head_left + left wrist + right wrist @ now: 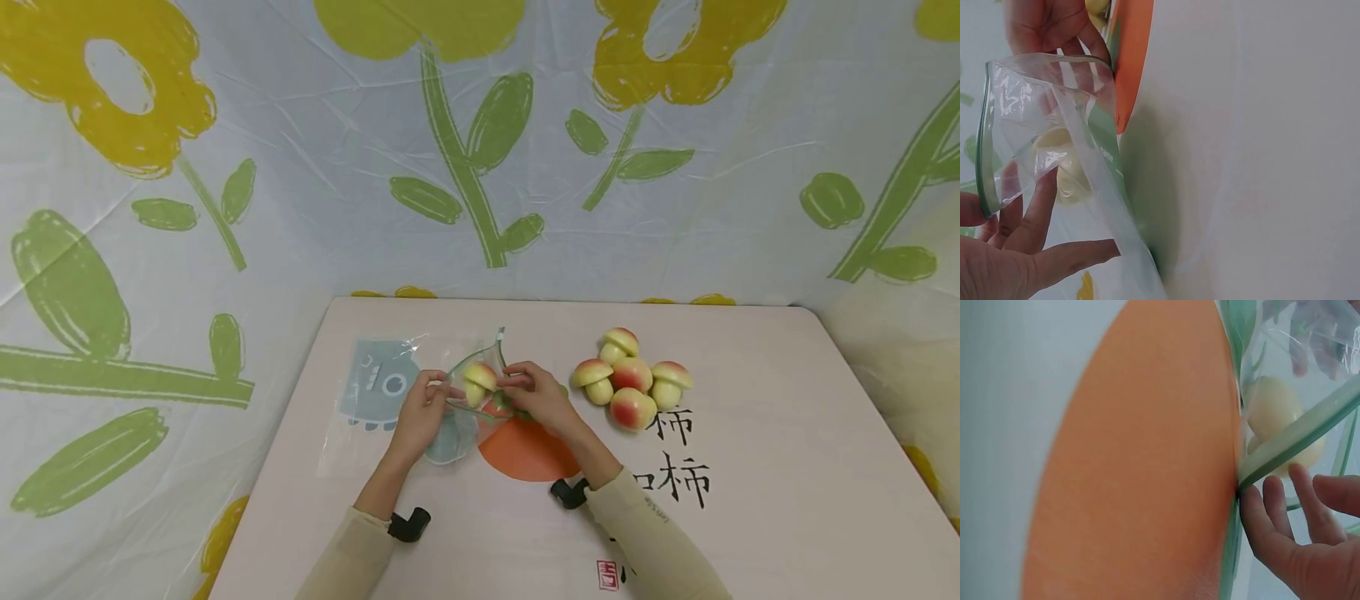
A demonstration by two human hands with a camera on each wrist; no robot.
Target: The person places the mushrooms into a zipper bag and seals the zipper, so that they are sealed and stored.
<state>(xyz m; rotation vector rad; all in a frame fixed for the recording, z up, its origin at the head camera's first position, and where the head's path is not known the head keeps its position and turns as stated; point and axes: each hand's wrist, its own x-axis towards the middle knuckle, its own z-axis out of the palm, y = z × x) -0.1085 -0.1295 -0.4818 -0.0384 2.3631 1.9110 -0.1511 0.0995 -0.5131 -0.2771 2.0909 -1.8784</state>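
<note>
Both hands hold a clear zip bag (1016, 103) with a green zip edge and a green printed label, spread at its mouth. My left hand (422, 412) grips one side of the mouth with its fingers and thumb. On the opposite side, my right hand (542, 402) pinches the rim near the green strip. Between the hands lies a mushroom-shaped piece (480, 379) with a pale stem and a yellow-red cap. Through the clear film its pale rounded part (1066, 165) shows in the left wrist view.
A pile of several more mushroom-shaped pieces (632, 375) lies right of the hands. Flat on the left is a clear bag with a blue monster print (378, 379). The pale table (787, 433) carries an orange printed shape (528, 450) and black characters. A flowered cloth (315, 167) hangs behind.
</note>
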